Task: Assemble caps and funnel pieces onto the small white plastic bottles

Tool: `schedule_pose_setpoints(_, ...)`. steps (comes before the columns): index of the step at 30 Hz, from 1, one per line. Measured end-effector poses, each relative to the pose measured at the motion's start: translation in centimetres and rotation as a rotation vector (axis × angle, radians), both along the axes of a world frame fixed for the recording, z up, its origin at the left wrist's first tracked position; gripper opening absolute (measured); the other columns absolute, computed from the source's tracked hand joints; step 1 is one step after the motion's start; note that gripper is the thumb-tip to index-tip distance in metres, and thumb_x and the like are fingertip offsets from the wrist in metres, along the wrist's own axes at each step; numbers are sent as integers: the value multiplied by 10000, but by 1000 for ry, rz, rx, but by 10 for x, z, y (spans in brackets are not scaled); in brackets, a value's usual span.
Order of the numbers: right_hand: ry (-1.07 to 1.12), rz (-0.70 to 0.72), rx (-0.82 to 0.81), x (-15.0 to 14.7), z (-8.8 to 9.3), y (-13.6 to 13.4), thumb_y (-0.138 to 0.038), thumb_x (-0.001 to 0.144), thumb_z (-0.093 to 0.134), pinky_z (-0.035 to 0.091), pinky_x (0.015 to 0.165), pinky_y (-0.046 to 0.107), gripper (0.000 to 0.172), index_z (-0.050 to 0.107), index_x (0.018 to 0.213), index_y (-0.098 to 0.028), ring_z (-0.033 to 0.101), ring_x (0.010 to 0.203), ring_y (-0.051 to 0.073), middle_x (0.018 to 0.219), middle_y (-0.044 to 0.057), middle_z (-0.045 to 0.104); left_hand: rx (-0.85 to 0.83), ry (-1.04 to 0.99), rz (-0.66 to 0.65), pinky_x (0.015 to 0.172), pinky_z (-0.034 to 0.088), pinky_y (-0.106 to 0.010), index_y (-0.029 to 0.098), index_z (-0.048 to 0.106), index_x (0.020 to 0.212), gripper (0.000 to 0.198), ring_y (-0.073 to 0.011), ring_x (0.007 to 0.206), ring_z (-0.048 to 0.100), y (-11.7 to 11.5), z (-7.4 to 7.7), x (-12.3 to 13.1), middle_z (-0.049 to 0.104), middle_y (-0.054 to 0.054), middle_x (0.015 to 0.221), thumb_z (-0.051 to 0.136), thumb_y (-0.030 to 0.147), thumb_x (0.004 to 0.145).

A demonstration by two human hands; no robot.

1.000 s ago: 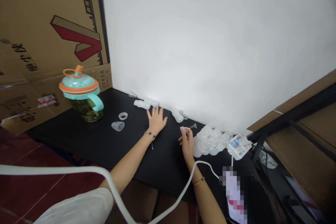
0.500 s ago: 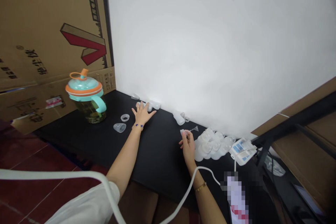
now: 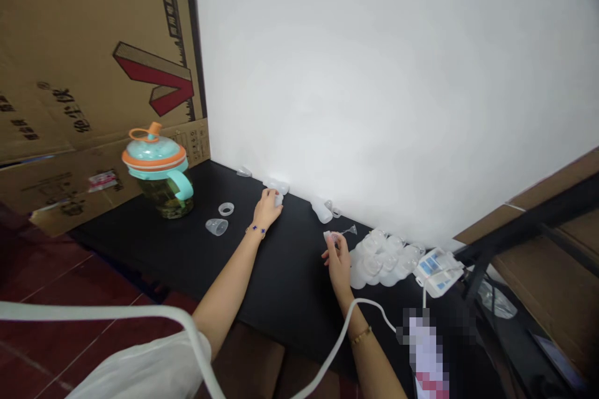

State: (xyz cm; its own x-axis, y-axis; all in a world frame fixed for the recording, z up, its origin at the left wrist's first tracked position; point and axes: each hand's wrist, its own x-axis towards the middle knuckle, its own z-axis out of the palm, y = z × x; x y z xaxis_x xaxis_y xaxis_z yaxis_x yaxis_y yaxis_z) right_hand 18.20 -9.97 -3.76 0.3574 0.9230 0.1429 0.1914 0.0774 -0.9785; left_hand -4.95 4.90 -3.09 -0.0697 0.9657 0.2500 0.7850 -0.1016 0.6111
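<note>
Jug [image 3: 160, 171], ring [image 3: 226, 208] (cup [image 3: 216, 226] beside) flank left hand [image 3: 267, 208]

Black table [image 3: 290, 274] — lidded jug [image 3: 161, 174], clear ring [image 3: 226, 208], clear cup [image 3: 216, 226], white tubes [image 3: 322, 210] by wall, bottle cluster [image 3: 381, 259].

matt black table [image 3: 281, 274], translucent plastic cups [image 3: 381, 259]

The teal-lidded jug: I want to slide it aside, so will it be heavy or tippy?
The jug looks filled with dark liquid, so probably heavy. Its squat, wide body would likely slide rather than tip. Its handle should give a firm grip.
</note>
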Motion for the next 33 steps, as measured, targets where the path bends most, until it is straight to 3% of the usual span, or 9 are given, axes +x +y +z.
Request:
schedule_pose_setpoints(3,-12,1,-7,-1,1,-1,-668,871,634,451,473,247,590,616,1235,-204,597,585,174,635,-30,595,-45,59,-3,930,521,-388,188,462,1415,632,-317,1150,643,-11,1,13,490,-175,1403,711,280,841)
schedule_pose_setpoints(8,-3,1,2,-2,4,-1,-645,842,679,445,452,231,590,623,1227,-202,599,582,152,757,2,658,-97,71,39,925,509,-421,154,482,1414,604,-365,1201,609,-21,5,26,568,-202,1294,670,265,851)
schedule_pose_setpoints(11,44,2,5,-2,6,0,-629,784,744,446,429,225,617,625,1218,-206,604,581,131,976,54,711,-75,-156,-67,949,496,-405,172,517,1397,643,-334,1151,635,-22,7,33,631,-158,1236,731,306,806)
schedule_pose_setpoints(14,113,-7,18,-1,7,2,-604,736,791,434,409,218,611,627,1165,-202,593,551,104,1131,89,706,-190,-575,-217,866,514,-347,174,590,1314,627,-272,1013,677,-23,7,43,699,-110,1115,791,378,756)
schedule_pose_setpoints(17,203,18,-1,0,9,3,-597,737,790,432,409,219,534,637,1063,-203,580,519,97,1075,79,730,-390,-992,-370,722,500,-279,162,655,1212,548,-221,896,683,-27,8,53,728,-92,1056,774,452,762)
schedule_pose_setpoints(21,377,85,-69,2,11,3,-634,800,716,436,411,241,469,653,971,-201,553,469,104,935,70,757,-544,-1262,-451,642,475,-247,138,698,1133,482,-207,874,672,-37,10,64,736,-86,1016,754,455,774)
schedule_pose_setpoints(27,523,129,-128,2,12,3,-690,856,618,445,414,267,512,660,895,-182,537,436,121,844,91,759,-677,-1408,-474,674,547,-296,80,690,1156,431,-227,842,705,-47,14,74,756,-156,1016,668,400,869)
schedule_pose_setpoints(33,535,155,-175,2,11,4,-722,872,547,455,415,280,536,650,894,-196,559,434,151,779,83,751,-575,-1330,-462,714,536,-285,121,688,1136,454,-215,864,701,-47,14,72,743,-128,1087,757,414,796)
